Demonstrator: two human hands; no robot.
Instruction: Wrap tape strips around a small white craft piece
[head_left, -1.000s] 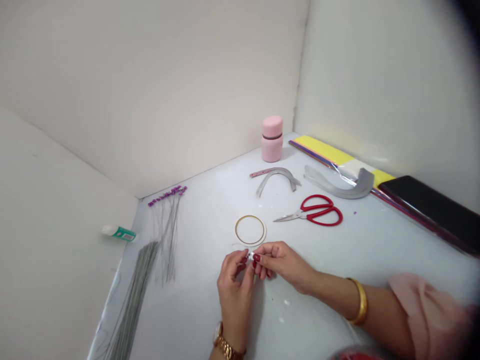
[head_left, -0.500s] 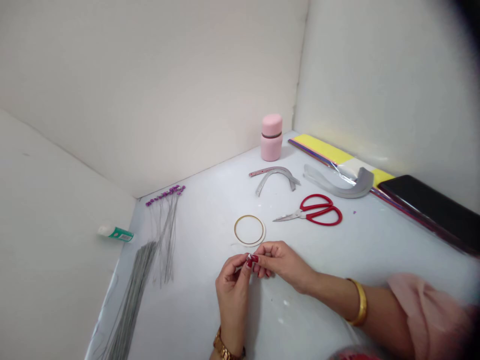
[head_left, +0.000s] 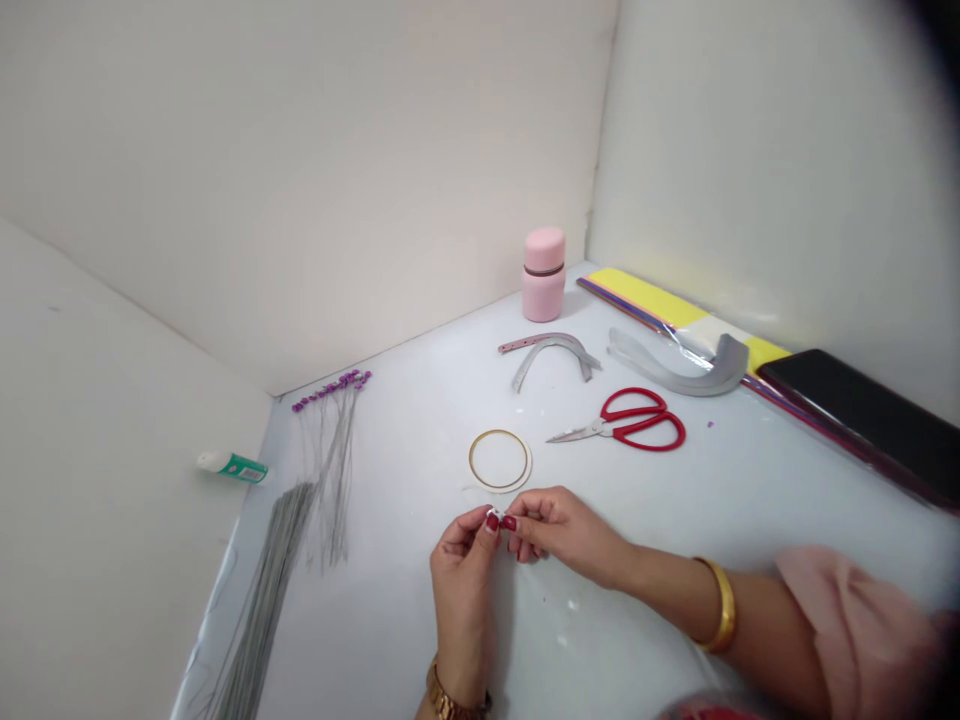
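My left hand (head_left: 466, 555) and my right hand (head_left: 559, 528) meet fingertip to fingertip low in the middle of the view. Between them they pinch a small white piece (head_left: 497, 513), too small to make out its kind; both thumbs press on it. Just beyond the fingers lies a thin roll of tape (head_left: 471, 460) with a tan inner ring and a pale outer edge. Red-handled scissors (head_left: 643, 420) rest past my right hand, blades slightly parted and pointing left.
Purple-tipped wires (head_left: 330, 390) and a bundle of grey wires (head_left: 270, 580) lie left, near a green-and-white tube (head_left: 236, 467). Behind stand a pink flask (head_left: 544, 275) and curved strips (head_left: 551, 345). Right are a clear curved piece (head_left: 675, 375), coloured sheets (head_left: 645, 300) and a black phone-like slab (head_left: 862, 420).
My fingertips have drawn slightly apart, and more of the white piece shows between them. My right hand has shifted a little lower. The things on the table stay put.
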